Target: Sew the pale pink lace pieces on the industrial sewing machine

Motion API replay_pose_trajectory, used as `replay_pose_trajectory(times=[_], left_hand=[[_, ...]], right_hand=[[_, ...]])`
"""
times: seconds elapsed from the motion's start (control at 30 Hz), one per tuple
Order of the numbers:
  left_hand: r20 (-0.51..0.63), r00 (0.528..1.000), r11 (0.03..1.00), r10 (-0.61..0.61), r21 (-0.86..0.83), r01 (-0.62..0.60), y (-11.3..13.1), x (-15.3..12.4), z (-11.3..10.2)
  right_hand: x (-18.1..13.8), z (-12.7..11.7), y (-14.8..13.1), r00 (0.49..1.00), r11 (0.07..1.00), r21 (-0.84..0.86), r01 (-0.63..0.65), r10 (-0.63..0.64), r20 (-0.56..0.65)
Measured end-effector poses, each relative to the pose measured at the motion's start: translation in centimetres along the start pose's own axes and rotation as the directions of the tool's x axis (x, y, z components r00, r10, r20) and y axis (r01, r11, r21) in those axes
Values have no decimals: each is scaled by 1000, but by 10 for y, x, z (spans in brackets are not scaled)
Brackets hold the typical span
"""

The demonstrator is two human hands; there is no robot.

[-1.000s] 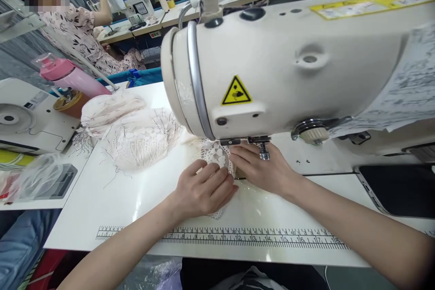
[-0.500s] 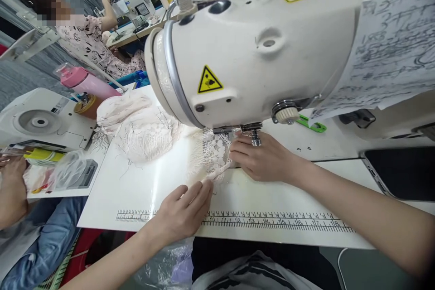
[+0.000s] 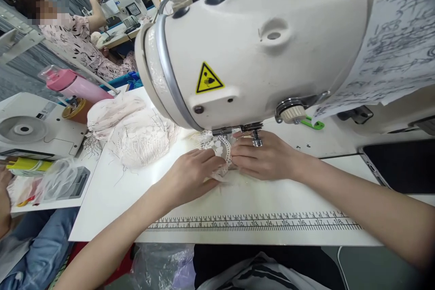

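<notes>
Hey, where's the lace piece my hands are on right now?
In the head view, the lace piece is near the middle, just below the left end of the sewing machine, between the left hand and the right hand.

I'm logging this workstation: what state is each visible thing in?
Sewing machine: running or stopped, unclear
Lace: partly hidden by the machine
Left hand: half curled, at the lace
Right hand: touching the lace
Pale fabric: bunched, threads loose
Phone: screen dark
Pink bottle: lid on
Paper: written on
</notes>
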State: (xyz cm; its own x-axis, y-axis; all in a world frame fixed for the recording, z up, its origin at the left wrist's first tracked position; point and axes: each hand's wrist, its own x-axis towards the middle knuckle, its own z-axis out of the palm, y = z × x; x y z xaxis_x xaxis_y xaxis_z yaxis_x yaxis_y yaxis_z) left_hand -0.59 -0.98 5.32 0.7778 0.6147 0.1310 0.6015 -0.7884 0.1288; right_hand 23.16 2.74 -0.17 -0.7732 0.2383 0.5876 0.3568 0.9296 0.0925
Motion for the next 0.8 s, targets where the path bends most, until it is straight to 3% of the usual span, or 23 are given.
replay_pose_trajectory(times=[0.1, 0.2, 0.27, 0.4, 0.57, 0.67, 0.8], left_hand=[[-171, 974, 980, 146, 162, -118, -3, 6, 25], [-328, 925, 965, 191, 234, -116, -1, 2, 38], [-374, 908, 961, 188, 263, -91, 2, -1, 40], [-398, 900, 948, 179, 314, -49, 3, -2, 38], [-400, 896, 925, 194, 378, -31, 0, -2, 37], [-389, 900, 950, 198, 303, -78, -3, -1, 38], [-331, 931, 984, 152, 135, -112, -6, -3, 42]], right_hand=[[-1, 3, 1, 996, 999, -11, 42, -43, -84], [-1, 8, -1, 999, 999, 25, -38, 39, -27], [0, 10, -3, 994, 992, 64, -110, 109, 27], [2, 11, -5, 993, 992, 63, -107, 104, 55], [1, 8, -2, 998, 988, 155, -6, 15, -54], [-2, 6, -1, 998, 989, 147, -10, 19, -60], [-7, 8, -1, 996, 986, 141, -85, 81, 35]])
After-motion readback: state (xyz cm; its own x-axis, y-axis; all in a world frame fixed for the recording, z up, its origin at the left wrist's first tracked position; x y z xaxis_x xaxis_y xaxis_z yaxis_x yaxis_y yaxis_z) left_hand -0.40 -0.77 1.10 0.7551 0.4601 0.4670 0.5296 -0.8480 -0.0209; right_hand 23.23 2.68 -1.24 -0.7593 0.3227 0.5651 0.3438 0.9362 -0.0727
